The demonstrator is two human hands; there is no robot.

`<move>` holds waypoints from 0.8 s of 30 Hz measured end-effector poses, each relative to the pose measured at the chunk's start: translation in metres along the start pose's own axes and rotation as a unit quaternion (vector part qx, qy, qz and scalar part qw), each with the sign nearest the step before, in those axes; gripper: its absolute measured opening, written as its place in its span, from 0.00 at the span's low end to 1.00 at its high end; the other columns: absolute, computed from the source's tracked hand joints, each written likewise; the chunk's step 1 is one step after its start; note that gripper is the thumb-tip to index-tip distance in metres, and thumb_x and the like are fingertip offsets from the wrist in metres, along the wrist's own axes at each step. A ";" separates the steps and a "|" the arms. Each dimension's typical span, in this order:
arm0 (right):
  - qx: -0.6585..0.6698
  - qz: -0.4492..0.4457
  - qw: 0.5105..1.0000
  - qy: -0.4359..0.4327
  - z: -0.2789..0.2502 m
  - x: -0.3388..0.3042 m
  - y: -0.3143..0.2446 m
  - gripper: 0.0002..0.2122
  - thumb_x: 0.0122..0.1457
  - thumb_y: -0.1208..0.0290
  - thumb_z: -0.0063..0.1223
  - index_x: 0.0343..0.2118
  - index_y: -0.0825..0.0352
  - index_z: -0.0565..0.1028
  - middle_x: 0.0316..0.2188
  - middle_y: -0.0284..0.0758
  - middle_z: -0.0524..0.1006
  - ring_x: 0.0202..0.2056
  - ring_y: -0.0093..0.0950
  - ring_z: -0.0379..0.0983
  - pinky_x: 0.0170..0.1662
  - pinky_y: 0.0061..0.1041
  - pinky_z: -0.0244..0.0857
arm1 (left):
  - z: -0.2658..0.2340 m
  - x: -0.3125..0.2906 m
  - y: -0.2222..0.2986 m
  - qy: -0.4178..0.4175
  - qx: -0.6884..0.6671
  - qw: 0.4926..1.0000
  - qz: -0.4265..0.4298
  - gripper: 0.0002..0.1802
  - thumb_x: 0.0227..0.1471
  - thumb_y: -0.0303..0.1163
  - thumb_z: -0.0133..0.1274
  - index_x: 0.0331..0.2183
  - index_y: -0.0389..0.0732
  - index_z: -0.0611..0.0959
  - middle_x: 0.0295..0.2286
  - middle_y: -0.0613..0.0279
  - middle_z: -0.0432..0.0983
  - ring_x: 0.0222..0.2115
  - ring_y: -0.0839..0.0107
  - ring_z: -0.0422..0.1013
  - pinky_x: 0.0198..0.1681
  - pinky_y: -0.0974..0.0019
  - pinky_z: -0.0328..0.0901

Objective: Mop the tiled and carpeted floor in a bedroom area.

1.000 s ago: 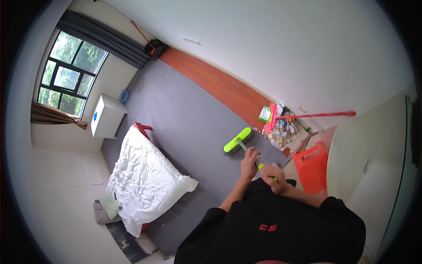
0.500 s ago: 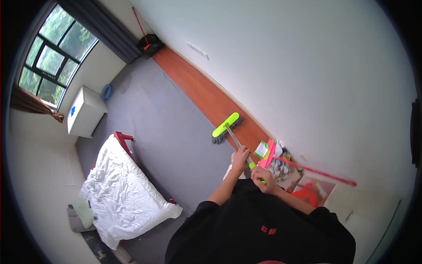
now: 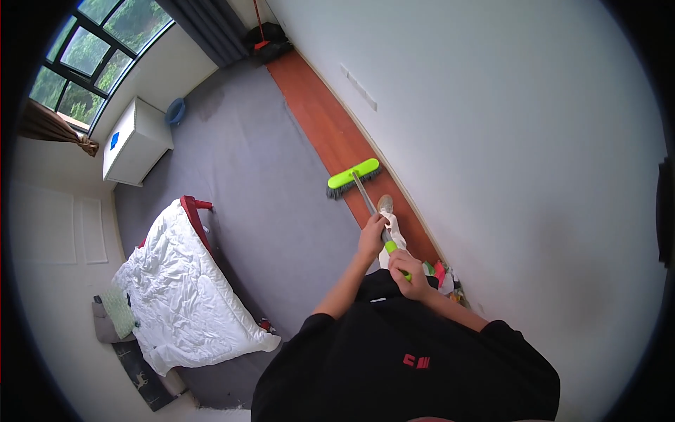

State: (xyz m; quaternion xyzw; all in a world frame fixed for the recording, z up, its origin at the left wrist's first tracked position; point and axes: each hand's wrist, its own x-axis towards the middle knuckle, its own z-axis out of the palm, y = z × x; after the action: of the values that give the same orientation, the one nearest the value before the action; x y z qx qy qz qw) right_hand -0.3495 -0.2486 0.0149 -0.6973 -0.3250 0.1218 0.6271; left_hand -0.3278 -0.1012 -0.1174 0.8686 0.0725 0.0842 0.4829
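Note:
Both my hands grip the grey pole of a push broom (image 3: 354, 174), which has a lime-green head and grey bristles. My left hand (image 3: 373, 236) is closed around the pole lower down, nearer the head. Close to my body, my right hand (image 3: 410, 275) wraps the green-trimmed upper end of the handle. The broom head rests across the seam between the grey floor covering (image 3: 274, 155) and the reddish-brown floor strip (image 3: 320, 116) along the wall. One of my shoes (image 3: 385, 205) shows just right of the pole, on the strip.
A pile of litter (image 3: 444, 276) lies by the wall, partly hidden behind my right arm. At left stands a red-framed bed (image 3: 190, 292) with a white quilt. Farther off are a white cabinet (image 3: 137, 141), a blue bin (image 3: 175, 111) and a black bag (image 3: 271, 43) in the corner.
My view has turned and moved forward along the strip. The broom head is farther along it, and my shoe has come into view. The litter pile and red-handled dustpan are now mostly out of sight.

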 end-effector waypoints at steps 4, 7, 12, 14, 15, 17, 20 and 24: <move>-0.059 -0.097 0.988 -0.106 -0.010 0.075 0.061 0.04 0.47 0.77 0.50 0.19 0.69 0.68 0.24 0.38 0.70 0.32 0.36 0.68 0.39 0.32 0.61 | 0.001 0.061 -0.057 -0.041 -0.040 0.994 0.094 0.11 0.36 0.28 0.61 0.25 0.39 0.76 0.29 0.54 0.70 0.39 0.51 0.66 0.44 0.51 0.60; -0.027 -0.097 0.981 -0.165 -0.005 0.146 0.084 0.04 0.46 0.77 0.51 0.19 0.69 0.69 0.23 0.38 0.70 0.31 0.36 0.68 0.39 0.32 0.61 | -0.031 0.113 -0.081 -0.095 -0.092 0.991 -0.017 0.12 0.34 0.25 0.60 0.28 0.39 0.77 0.35 0.53 0.71 0.44 0.53 0.65 0.49 0.60 0.60; -0.068 -0.136 0.972 -0.177 0.007 0.263 0.113 0.05 0.43 0.77 0.52 0.17 0.68 0.68 0.21 0.36 0.69 0.28 0.34 0.67 0.37 0.32 0.60 | -0.078 0.203 -0.087 0.032 -0.048 0.997 -0.055 0.13 0.37 0.26 0.59 0.31 0.38 0.76 0.41 0.51 0.68 0.45 0.51 0.64 0.48 0.60 0.60; -0.097 -0.170 0.965 -0.177 0.016 0.307 0.125 0.06 0.42 0.77 0.53 0.15 0.67 0.68 0.19 0.36 0.68 0.27 0.33 0.66 0.36 0.31 0.60 | -0.093 0.230 -0.096 0.037 -0.083 0.994 -0.058 0.13 0.37 0.26 0.59 0.30 0.39 0.76 0.43 0.51 0.68 0.48 0.51 0.64 0.49 0.60 0.60; -0.094 -0.173 0.962 -0.187 0.017 0.325 0.130 0.06 0.42 0.77 0.53 0.15 0.67 0.68 0.19 0.36 0.68 0.27 0.33 0.66 0.36 0.31 0.60 | -0.099 0.243 -0.099 0.047 -0.084 0.993 -0.062 0.13 0.37 0.26 0.59 0.30 0.39 0.76 0.43 0.51 0.68 0.48 0.51 0.64 0.49 0.60 0.60; -0.071 -0.198 0.949 -0.233 0.024 0.355 0.143 0.08 0.41 0.76 0.55 0.13 0.66 0.67 0.17 0.36 0.68 0.26 0.32 0.66 0.36 0.30 0.60 | -0.111 0.265 -0.110 0.053 -0.024 0.996 -0.064 0.11 0.39 0.26 0.59 0.29 0.39 0.76 0.44 0.51 0.68 0.49 0.52 0.63 0.50 0.60 0.60; -0.060 -0.222 0.942 -0.244 0.032 0.398 0.166 0.08 0.41 0.77 0.54 0.13 0.66 0.67 0.16 0.35 0.67 0.25 0.32 0.66 0.34 0.30 0.61 | -0.126 0.296 -0.126 0.047 -0.040 0.995 -0.078 0.09 0.40 0.26 0.59 0.28 0.39 0.76 0.44 0.51 0.68 0.51 0.53 0.62 0.50 0.60 0.60; -0.065 -0.208 0.942 -0.253 0.051 0.472 0.200 0.07 0.40 0.78 0.53 0.13 0.66 0.66 0.17 0.36 0.67 0.24 0.34 0.66 0.33 0.30 0.62 | -0.154 0.368 -0.183 0.071 -0.086 0.991 -0.079 0.09 0.38 0.23 0.56 0.28 0.41 0.76 0.44 0.50 0.69 0.51 0.51 0.62 0.53 0.58 0.58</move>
State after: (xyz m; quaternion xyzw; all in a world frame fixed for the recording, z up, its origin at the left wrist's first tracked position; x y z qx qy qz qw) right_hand 0.0398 0.0777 -0.0725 -0.5994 -0.6183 0.1398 0.4887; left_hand -0.0108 0.1979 -0.1652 0.8072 0.1671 0.1129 0.5547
